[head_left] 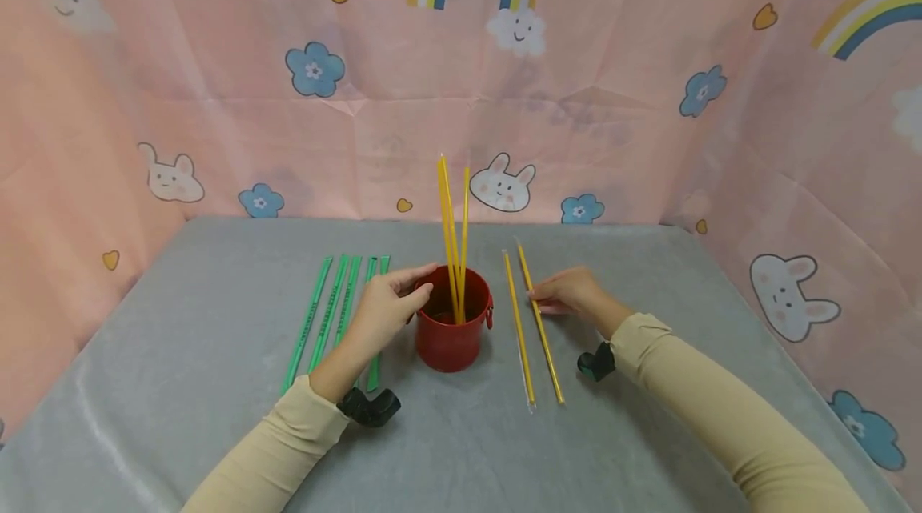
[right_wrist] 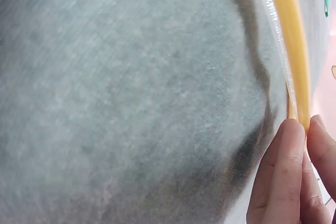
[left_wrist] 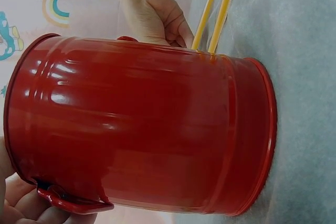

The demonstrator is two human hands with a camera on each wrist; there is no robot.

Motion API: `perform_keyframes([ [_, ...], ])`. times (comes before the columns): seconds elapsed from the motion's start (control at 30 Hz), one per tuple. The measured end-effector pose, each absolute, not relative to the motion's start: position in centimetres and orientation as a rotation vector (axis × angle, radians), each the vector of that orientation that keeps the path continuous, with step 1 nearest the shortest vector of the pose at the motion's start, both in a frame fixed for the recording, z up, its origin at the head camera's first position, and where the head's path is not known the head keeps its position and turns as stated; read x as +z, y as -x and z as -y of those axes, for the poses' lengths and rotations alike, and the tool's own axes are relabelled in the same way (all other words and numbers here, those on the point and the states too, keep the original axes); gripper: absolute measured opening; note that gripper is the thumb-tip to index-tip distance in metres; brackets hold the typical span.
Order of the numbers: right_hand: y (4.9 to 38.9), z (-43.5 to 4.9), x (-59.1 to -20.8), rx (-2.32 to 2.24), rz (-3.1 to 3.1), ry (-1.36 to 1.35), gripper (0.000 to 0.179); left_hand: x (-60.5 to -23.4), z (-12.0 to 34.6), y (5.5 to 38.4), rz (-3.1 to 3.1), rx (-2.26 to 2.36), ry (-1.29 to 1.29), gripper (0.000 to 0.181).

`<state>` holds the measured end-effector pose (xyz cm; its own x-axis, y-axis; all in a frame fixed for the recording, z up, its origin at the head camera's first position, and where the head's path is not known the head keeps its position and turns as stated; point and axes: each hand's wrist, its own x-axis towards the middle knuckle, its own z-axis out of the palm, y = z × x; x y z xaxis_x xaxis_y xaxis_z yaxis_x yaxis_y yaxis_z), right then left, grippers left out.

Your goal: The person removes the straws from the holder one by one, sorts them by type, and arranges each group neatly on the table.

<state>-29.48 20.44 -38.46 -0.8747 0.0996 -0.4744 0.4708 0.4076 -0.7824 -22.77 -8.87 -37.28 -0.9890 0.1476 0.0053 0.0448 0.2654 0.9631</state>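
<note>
A red metal bucket with small side handles stands upright on the grey cloth. My left hand grips its left rim, the thumb at the bucket's mouth. Three yellow straws lean upright inside it. To the right, my right hand pinches a yellow straw near its middle, and in the right wrist view thumb and fingertips meet on that straw in its clear wrapper. Another wrapped yellow straw lies just left of it. The bucket fills most of the left wrist view.
Several slim green sticks with printed lettering lie side by side left of the bucket, partly hidden by my left arm. A pink curtain with rainbows and rabbits hangs behind the grey tabletop and along its sides.
</note>
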Motion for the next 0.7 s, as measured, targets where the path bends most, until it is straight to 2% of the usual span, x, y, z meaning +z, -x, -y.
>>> perform_keyframes([
  [0.7, 29.55, -20.20, -38.92, -1.380, -2.381, -0.522, 0.027, -37.15, 8.92, 22.81, -2.431, 1.841, -0.179, 0.038],
])
